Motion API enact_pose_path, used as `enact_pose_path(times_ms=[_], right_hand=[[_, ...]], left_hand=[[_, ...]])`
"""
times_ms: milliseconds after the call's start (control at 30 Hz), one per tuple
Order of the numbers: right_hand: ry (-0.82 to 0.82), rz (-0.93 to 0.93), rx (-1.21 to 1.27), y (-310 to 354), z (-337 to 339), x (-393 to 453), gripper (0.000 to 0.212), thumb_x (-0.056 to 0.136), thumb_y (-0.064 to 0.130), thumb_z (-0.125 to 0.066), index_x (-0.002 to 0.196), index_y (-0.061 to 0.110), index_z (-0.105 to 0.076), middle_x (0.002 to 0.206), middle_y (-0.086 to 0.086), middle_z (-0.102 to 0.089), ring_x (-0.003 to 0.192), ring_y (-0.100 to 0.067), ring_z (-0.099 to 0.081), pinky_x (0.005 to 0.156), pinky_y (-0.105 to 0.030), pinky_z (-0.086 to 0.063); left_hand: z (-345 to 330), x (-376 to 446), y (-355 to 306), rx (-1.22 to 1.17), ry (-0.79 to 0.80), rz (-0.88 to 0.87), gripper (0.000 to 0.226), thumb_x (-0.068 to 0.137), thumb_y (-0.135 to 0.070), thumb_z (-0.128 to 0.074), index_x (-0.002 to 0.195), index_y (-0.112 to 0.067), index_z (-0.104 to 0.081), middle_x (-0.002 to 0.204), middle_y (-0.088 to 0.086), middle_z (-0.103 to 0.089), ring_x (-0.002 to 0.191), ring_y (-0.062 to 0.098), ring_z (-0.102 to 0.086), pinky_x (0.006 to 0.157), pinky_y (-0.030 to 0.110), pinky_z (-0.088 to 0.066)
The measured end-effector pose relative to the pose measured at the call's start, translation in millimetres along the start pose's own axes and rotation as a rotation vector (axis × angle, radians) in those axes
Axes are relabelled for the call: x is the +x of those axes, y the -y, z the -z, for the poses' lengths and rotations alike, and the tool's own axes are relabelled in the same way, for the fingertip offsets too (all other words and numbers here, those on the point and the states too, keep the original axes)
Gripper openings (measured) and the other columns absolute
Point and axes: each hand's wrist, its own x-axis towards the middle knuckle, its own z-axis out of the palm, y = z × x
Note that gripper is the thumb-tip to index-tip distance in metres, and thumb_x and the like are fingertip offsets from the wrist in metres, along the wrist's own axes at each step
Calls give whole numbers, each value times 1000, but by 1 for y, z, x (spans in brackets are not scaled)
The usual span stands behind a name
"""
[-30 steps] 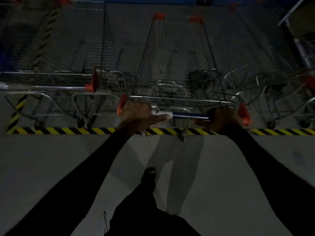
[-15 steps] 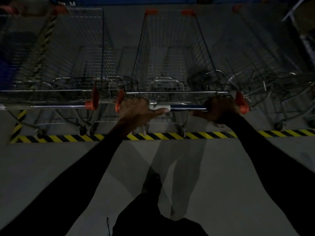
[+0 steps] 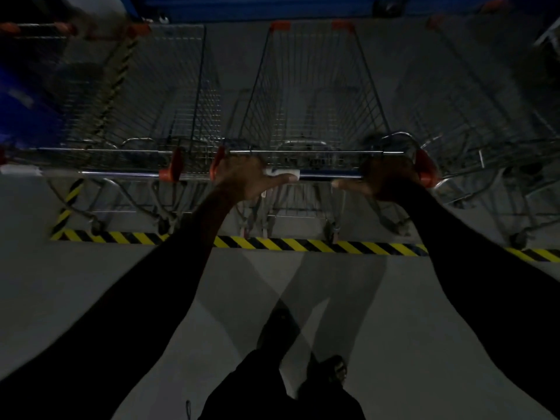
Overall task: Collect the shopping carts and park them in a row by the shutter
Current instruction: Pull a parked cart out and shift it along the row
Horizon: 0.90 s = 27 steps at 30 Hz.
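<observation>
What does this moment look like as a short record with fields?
Setting: dim floor, striped tape line
Held cart: middle cart, wheels past the tape
Left hand: on handle bar, near orange end cap
Right hand: on same bar, other end
Neighbours: left cart close beside; right cart beside, blurred

No readable text, brand, number or sign anywhere. White label on cart handle (image 3: 283, 173) between hands: too dark and blurred, no letters made out. Pale tag at left cart handle end (image 3: 19, 170): blank or illegible. Floor stripe (image 3: 303, 245) is yellow-black hazard pattern only, no lettering. Blue surface along top edge (image 3: 272, 7): no print visible.
</observation>
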Motion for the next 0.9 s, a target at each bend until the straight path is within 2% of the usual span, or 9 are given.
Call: enact_pose_path(times_ms=[100,200,333,433,500,567,667,800,900], right_hand=[[36,12,61,7,10,-9,103,58,112,-27,83,22,-70,86,-6,-68,97,-32,-70,85,-35,-45],[8,-2,80,8,11,-12,100,53,112,-18,66,23,-59,67,5,-54,75,-23,-59,76,-33,-37],[19,-2,163,10,13,-14,107,42,116,-6,59,21,-52,61,6,-51,58,-10,-48,66,-29,-34],[71,-35,115,5,12,-13,90,78,100,-31,77,14,-56,79,2,-61,78,-22,-61,72,-31,-38],[10,-35,99,-1,8,-13,92,83,98,-23,90,17,-65,92,1,-68,93,-25,-67,81,-34,-47],[-41,-62,122,-7,8,-18,107,73,105,-12,108,25,-74,106,0,-75,105,-27,-69,95,-42,-53],[-124,-58,111,-15,14,-29,114,70,105,-6,115,26,-75,117,-3,-76,115,-32,-67,105,-49,-49],[-438,-107,179,-25,18,-57,78,93,79,-33,106,17,-78,115,-15,-75,107,-39,-71,91,-48,-57],[-485,-263,220,-32,8,-88,66,92,65,-42,132,19,-69,121,-15,-71,110,-39,-68,94,-47,-52]], left_hand=[[0,-2,-3,78,-3,23,107,63,-115,-19,71,-24,-74,71,-7,-71,94,16,-69,125,56,-25],[-2,-2,-3,97,-8,48,108,64,-115,-19,93,-29,-79,99,-3,-79,116,21,-69,129,57,-16],[2,1,-1,101,19,33,103,65,-114,-19,77,-28,-73,92,-4,-77,118,22,-68,129,61,-7],[3,1,0,119,69,28,115,62,-115,-11,115,-38,-77,121,-5,-77,132,22,-61,127,64,0],[0,5,3,127,62,10,115,62,-115,-10,124,-42,-74,125,-6,-76,132,23,-62,126,63,-4],[-1,7,3,136,22,-55,109,69,-112,-14,120,-35,-73,121,-2,-76,123,26,-67,122,61,-24],[4,0,-6,99,-109,-226,79,90,-92,-40,116,-22,-65,115,9,-69,108,34,-67,93,49,-55],[5,-24,-44,85,-241,-369,64,89,-64,-51,131,-17,-64,127,12,-66,117,36,-61,96,50,-48],[-8,-37,-82,83,-268,-495,61,92,-60,-50,131,-16,-65,125,11,-68,112,35,-62,93,49,-46]])
